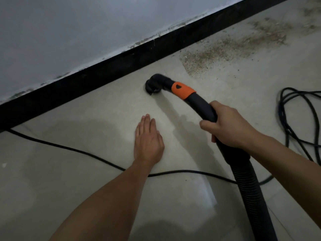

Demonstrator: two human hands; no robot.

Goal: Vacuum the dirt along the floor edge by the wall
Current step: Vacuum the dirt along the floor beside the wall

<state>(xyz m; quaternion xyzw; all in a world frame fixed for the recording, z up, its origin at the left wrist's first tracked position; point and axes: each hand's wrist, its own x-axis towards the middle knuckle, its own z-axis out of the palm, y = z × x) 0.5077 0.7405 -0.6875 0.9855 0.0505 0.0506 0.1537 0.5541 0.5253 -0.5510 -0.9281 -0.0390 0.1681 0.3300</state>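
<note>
Our right hand (pixel 229 126) is wrapped fully round the black vacuum wand (pixel 205 108), fingers and thumb closed on it just above where the ribbed hose (pixel 250 185) begins. We judge that this spot lets us steer the head without fighting the hose's drag. Past the grip and an orange collar (pixel 183 90), the wand bends down into the round nozzle (pixel 152 86), which sits on the floor (pixel 86 171) near the black baseboard (pixel 104 73) but apart from it. Our left hand (pixel 148 140) lies flat on the tiles, fingers straight and together, holding nothing. It is most likely propping us as we lean low. The dirt (pixel 225 49), a brown gritty scatter, lies to the far right along the baseboard, clear of the nozzle, so the sweep must go rightward. The floor is pale tile. A thin cord (pixel 69 148) crosses it under our left forearm, and a looped cable (pixel 295 119) lies at the right. Above the baseboard the wall (pixel 69 32) is grey-white, with a ragged lower edge.
</note>
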